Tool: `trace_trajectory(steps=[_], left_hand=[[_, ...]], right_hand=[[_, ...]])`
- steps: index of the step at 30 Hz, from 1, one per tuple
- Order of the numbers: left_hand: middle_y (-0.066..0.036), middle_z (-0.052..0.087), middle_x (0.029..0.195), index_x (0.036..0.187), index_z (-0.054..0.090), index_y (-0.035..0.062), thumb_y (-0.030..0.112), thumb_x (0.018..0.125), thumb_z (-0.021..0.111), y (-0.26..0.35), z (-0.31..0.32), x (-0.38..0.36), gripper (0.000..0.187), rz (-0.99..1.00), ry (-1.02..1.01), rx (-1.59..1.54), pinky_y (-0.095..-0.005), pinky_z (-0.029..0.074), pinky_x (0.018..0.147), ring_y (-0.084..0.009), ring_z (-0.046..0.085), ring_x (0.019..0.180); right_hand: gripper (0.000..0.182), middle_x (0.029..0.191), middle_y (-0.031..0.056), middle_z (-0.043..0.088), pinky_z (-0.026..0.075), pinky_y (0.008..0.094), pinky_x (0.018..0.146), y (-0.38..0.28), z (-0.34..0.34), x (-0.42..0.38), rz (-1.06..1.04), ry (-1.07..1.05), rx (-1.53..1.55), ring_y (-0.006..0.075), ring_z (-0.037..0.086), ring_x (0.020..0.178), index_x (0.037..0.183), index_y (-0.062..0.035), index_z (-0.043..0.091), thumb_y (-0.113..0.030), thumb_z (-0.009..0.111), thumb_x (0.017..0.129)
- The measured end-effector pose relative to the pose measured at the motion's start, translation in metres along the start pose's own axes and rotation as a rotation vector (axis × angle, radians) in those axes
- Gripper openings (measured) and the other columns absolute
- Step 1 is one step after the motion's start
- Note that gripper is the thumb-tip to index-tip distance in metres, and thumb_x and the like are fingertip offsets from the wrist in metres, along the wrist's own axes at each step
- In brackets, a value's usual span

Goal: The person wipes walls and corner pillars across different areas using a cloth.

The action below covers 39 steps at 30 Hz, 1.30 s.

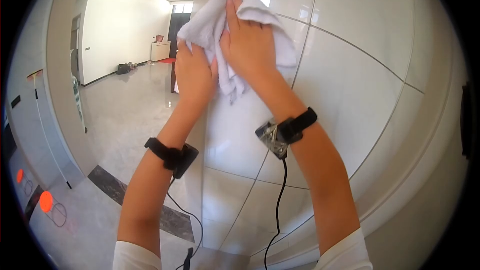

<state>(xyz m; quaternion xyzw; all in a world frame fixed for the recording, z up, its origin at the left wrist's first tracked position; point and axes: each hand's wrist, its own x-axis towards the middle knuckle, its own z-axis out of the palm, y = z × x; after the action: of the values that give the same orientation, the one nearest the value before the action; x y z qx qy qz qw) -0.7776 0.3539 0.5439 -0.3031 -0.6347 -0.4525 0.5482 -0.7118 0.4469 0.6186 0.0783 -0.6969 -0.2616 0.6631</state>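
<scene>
A white cloth [202, 27] is bunched against the upper part of a glossy tiled wall [350, 85], near the wall's left edge. My left hand [194, 72] grips the cloth's lower left part, with the fingers curled into it. Higher and to the right, my right hand [249, 45] presses on the cloth, its fingers pointing up and partly covered by a fold. Loose folds hang down between the two hands. Each wrist wears a black strap with a small device and a cable.
Left of the wall's edge, an opening shows a room with a shiny floor [125, 115] and a white cabinet [160, 51]. A long-handled tool [45, 125] leans at the far left. An orange round object [46, 202] is at the lower left.
</scene>
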Motion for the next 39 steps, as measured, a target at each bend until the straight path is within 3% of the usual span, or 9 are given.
trace_trajectory(steps=[9, 12, 20, 24, 27, 28, 31, 36, 39], left_hand=[[-0.029, 0.043, 0.104, 0.091, 0.048, -0.0083, 0.011, 0.07, 0.064, -0.014, 0.001, -0.048, 0.034, 0.005, 0.026, 0.004, -0.0464, 0.04, 0.079, -0.0425, 0.047, 0.09], [-0.027, 0.039, 0.121, 0.127, 0.034, -0.0058, 0.013, 0.08, 0.056, -0.015, -0.002, -0.067, 0.055, -0.028, -0.039, -0.001, -0.0437, 0.039, 0.088, -0.0442, 0.042, 0.106], [-0.029, 0.042, 0.122, 0.12, 0.043, -0.0079, 0.015, 0.081, 0.056, -0.032, -0.003, -0.128, 0.047, 0.051, -0.019, 0.056, -0.0467, 0.033, 0.094, -0.0462, 0.04, 0.11], [-0.031, 0.043, 0.124, 0.12, 0.044, -0.0093, 0.017, 0.085, 0.054, -0.035, -0.008, -0.157, 0.045, 0.071, 0.019, 0.018, -0.0484, 0.028, 0.099, -0.0472, 0.037, 0.116], [-0.027, 0.049, 0.115, 0.118, 0.05, -0.0041, 0.009, 0.078, 0.056, -0.025, -0.014, -0.167, 0.043, -0.024, -0.035, -0.067, -0.0484, 0.026, 0.102, -0.0472, 0.04, 0.109], [-0.025, 0.054, 0.103, 0.119, 0.05, -0.0033, 0.01, 0.08, 0.054, -0.022, -0.015, -0.17, 0.041, -0.112, -0.041, -0.176, -0.0462, 0.023, 0.105, -0.0454, 0.044, 0.099], [-0.025, 0.055, 0.096, 0.12, 0.05, -0.0027, 0.01, 0.081, 0.053, -0.024, -0.021, -0.192, 0.041, -0.113, -0.079, -0.198, -0.0448, 0.021, 0.106, -0.0448, 0.045, 0.091], [-0.026, 0.05, 0.117, 0.125, 0.047, -0.0021, 0.01, 0.082, 0.051, -0.032, -0.016, -0.215, 0.044, -0.091, -0.183, -0.093, -0.0465, 0.014, 0.109, -0.0428, 0.04, 0.113], [-0.027, 0.049, 0.119, 0.124, 0.047, -0.0028, 0.01, 0.081, 0.052, -0.026, -0.018, -0.215, 0.045, -0.154, -0.206, -0.198, -0.0464, 0.014, 0.109, -0.0432, 0.039, 0.115]], right_hand=[[0.053, 0.142, 0.0126, 0.034, 0.034, 0.0409, 0.097, -0.029, 0.001, -0.043, 0.023, 0.006, 0.045, 0.0251, 0.051, 0.111, 0.13, 0.0018, 0.041, -0.02, 0.048, 0.081], [0.055, 0.142, 0.0142, 0.034, 0.035, 0.0415, 0.097, -0.037, 0.0, -0.06, 0.031, -0.049, 0.082, 0.0257, 0.051, 0.112, 0.13, 0.002, 0.041, -0.019, 0.05, 0.08], [0.059, 0.14, 0.0164, 0.035, 0.033, 0.0443, 0.099, -0.064, -0.012, -0.109, 0.008, -0.14, 0.191, 0.0308, 0.041, 0.122, 0.131, 0.0028, 0.039, -0.016, 0.052, 0.077], [0.06, 0.142, 0.0152, 0.031, 0.037, 0.0388, 0.098, -0.084, -0.018, -0.135, 0.064, -0.307, 0.271, 0.0313, 0.041, 0.122, 0.132, 0.0033, 0.036, -0.016, 0.05, 0.078], [0.056, 0.141, 0.018, 0.032, 0.029, 0.0344, 0.104, -0.091, -0.019, -0.156, 0.046, -0.42, 0.26, 0.0266, 0.032, 0.13, 0.132, 0.0056, 0.037, -0.021, 0.044, 0.083], [0.057, 0.141, 0.0178, 0.033, 0.028, 0.0349, 0.105, -0.094, -0.02, -0.164, 0.047, -0.442, 0.252, 0.0274, 0.033, 0.13, 0.132, 0.0063, 0.036, -0.02, 0.044, 0.082], [0.058, 0.141, 0.0172, 0.033, 0.028, 0.0354, 0.105, -0.105, -0.028, -0.183, 0.042, -0.543, 0.289, 0.028, 0.033, 0.129, 0.133, 0.0059, 0.035, -0.019, 0.045, 0.082], [0.059, 0.139, 0.0176, 0.036, 0.028, 0.0377, 0.105, -0.111, -0.017, -0.214, 0.034, -0.58, 0.292, 0.0292, 0.036, 0.128, 0.132, 0.0047, 0.037, -0.022, 0.048, 0.08], [0.059, 0.139, 0.0178, 0.037, 0.028, 0.0381, 0.105, -0.112, -0.017, -0.224, -0.006, -0.608, 0.268, 0.03, 0.036, 0.128, 0.132, 0.0042, 0.037, -0.022, 0.048, 0.08]])
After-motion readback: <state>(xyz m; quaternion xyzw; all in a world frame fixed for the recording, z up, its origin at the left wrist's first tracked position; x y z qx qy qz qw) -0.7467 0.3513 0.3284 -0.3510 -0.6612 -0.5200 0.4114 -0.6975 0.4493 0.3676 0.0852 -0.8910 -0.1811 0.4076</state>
